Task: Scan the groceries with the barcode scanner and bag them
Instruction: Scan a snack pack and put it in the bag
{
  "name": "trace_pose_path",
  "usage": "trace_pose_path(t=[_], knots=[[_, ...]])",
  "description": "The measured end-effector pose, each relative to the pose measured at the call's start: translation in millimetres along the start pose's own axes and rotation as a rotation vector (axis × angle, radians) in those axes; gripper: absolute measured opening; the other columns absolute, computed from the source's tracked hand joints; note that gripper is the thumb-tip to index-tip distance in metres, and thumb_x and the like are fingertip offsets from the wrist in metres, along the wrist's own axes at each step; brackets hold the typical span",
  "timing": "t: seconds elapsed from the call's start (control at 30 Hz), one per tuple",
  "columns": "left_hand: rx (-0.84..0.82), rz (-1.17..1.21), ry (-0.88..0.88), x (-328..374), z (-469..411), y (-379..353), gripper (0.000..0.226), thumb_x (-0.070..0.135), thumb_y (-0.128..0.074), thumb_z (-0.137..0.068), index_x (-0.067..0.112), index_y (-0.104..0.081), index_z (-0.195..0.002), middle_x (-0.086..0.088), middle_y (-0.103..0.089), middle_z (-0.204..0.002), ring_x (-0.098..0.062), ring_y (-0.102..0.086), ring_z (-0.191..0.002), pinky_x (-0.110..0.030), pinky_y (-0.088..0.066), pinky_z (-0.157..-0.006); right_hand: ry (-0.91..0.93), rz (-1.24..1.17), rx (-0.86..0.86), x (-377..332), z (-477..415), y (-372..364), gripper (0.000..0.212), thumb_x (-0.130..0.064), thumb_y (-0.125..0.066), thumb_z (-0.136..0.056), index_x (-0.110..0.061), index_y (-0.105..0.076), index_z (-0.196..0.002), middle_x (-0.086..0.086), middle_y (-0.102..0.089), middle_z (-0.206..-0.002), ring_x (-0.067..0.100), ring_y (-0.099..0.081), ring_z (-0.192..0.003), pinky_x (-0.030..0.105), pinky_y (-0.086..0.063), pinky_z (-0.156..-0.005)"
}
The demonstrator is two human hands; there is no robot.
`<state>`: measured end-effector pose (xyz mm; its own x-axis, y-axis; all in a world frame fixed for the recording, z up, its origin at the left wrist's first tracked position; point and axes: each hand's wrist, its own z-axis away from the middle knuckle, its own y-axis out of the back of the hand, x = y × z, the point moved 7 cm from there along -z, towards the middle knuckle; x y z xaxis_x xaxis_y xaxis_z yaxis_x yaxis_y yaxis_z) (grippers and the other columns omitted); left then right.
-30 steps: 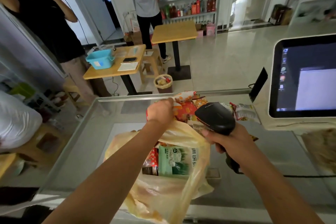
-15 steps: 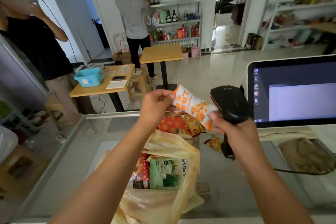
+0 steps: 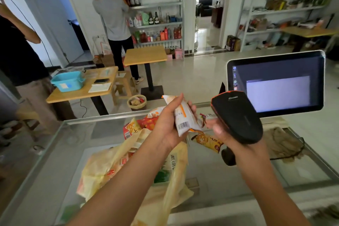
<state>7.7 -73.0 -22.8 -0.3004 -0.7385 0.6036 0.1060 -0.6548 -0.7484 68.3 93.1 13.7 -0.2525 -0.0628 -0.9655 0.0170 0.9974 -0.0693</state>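
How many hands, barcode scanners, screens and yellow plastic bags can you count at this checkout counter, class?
Hands: 2 (left hand gripping a snack packet, right hand holding the barcode scanner)
Barcode scanner: 1
Screen: 1
Yellow plastic bag: 1
Total: 5

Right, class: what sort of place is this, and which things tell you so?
Most likely a small shop's checkout: the right hand grips a barcode scanner, a till screen stands on the glass counter, and stocked shelves line the back wall.
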Motion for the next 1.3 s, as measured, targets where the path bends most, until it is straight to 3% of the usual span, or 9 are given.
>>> trace_pose_path(t=[0.13, 0.2, 0.27, 0.37, 0.47, 0.53, 0.63, 1.0, 1.3], knots=[[-0.007, -0.008, -0.036, 11, 4, 6, 0.034, 0.041, -0.062, -0.092, 0.011, -0.07, -0.107, -0.008, -0.07, -0.101, -0.026, -0.066, -0.099, -0.041, -0.059, -0.074, -0.081, 0.046, 0.016, 4, 6, 8, 0.024, -0.027, -0.076, -0.072, -0.011, -0.074, -0.091, 0.003, -0.075, -0.077, 0.011, -0.072, -0.076, 0.018, -0.054, -0.069], [0.007, -0.024, -0.066, 16, 5, 9, 0.034, 0.041, -0.061, -0.094, 0.011, -0.068, -0.107, -0.008, -0.068, -0.094, -0.025, -0.067, -0.089, -0.04, -0.06, -0.07, -0.131, 0.061, -0.02, 6, 13, 5, 0.02, -0.022, -0.075, -0.075, -0.004, -0.07, -0.073, 0.013, -0.068, -0.063, 0.018, -0.066, -0.059, 0.014, -0.051, -0.058], [0.027, -0.017, -0.088, 21, 7, 10, 0.026, 0.038, -0.064, -0.091, 0.013, -0.066, -0.097, -0.007, -0.064, -0.084, -0.022, -0.065, -0.078, -0.039, -0.058, -0.072, -0.183, 0.113, -0.068, 12, 23, -2, 0.032, -0.025, -0.076, -0.076, -0.002, -0.062, -0.059, 0.021, -0.057, -0.053, 0.022, -0.056, -0.048, 0.018, -0.048, -0.05], [0.082, 0.021, -0.114, 27, 5, 13, 0.012, 0.024, -0.069, -0.089, 0.015, -0.063, -0.083, -0.006, -0.059, -0.076, -0.019, -0.062, -0.075, -0.038, -0.057, -0.073, -0.265, 0.159, -0.097, 21, 36, -15, 0.034, -0.023, -0.082, -0.072, -0.013, -0.056, -0.053, 0.001, -0.049, -0.038, 0.007, -0.044, -0.034, 0.015, -0.036, -0.039], [0.126, 0.027, -0.162, 33, -1, 18, 0.009, 0.008, -0.067, -0.09, 0.012, -0.062, -0.095, -0.005, -0.067, -0.082, -0.021, -0.067, -0.093, -0.057, -0.049, -0.099, -0.266, 0.241, -0.139, 26, 47, -29, 0.023, -0.02, -0.086, -0.069, -0.019, -0.063, -0.067, -0.014, -0.057, -0.043, -0.002, -0.052, -0.041, 0.008, -0.036, -0.045], [0.162, 0.012, -0.189, 35, -3, 21, 0.018, 0.004, -0.068, -0.089, 0.011, -0.06, -0.104, -0.005, -0.07, -0.089, -0.018, -0.07, -0.093, -0.059, -0.042, -0.107, -0.252, 0.324, -0.13, 29, 52, -34, 0.025, -0.027, -0.088, -0.065, -0.022, -0.069, -0.081, -0.016, -0.069, -0.063, -0.004, -0.063, -0.058, 0.014, -0.044, -0.056], [0.188, -0.021, -0.248, 36, -3, 22, 0.014, 0.007, -0.069, -0.09, 0.013, -0.06, -0.098, -0.005, -0.067, -0.086, -0.015, -0.067, -0.084, -0.051, -0.045, -0.106, -0.287, 0.396, -0.121, 33, 56, -40, 0.028, -0.03, -0.088, -0.064, -0.03, -0.066, -0.081, -0.016, -0.071, -0.073, -0.003, -0.065, -0.071, 0.018, -0.047, -0.063], [0.228, -0.137, -0.329, 44, 0, 27, 0.01, 0.005, -0.067, -0.091, 0.014, -0.06, -0.09, 0.001, -0.065, -0.07, -0.014, -0.064, -0.077, -0.041, -0.052, -0.088, -0.31, 0.496, -0.143, 28, 54, -42, 0.022, -0.022, -0.085, -0.069, -0.025, -0.063, -0.072, -0.01, -0.066, -0.062, 0.006, -0.06, -0.065, 0.018, -0.042, -0.057], [0.221, -0.181, -0.352, 46, 1, 26, 0.018, 0.004, -0.065, -0.092, 0.011, -0.057, -0.106, -0.004, -0.063, -0.085, -0.016, -0.063, -0.085, -0.038, -0.051, -0.087, -0.308, 0.515, -0.126, 30, 55, -38, 0.019, -0.017, -0.083, -0.067, -0.019, -0.065, -0.073, -0.002, -0.067, -0.063, 0.011, -0.058, -0.06, 0.024, -0.047, -0.059]])
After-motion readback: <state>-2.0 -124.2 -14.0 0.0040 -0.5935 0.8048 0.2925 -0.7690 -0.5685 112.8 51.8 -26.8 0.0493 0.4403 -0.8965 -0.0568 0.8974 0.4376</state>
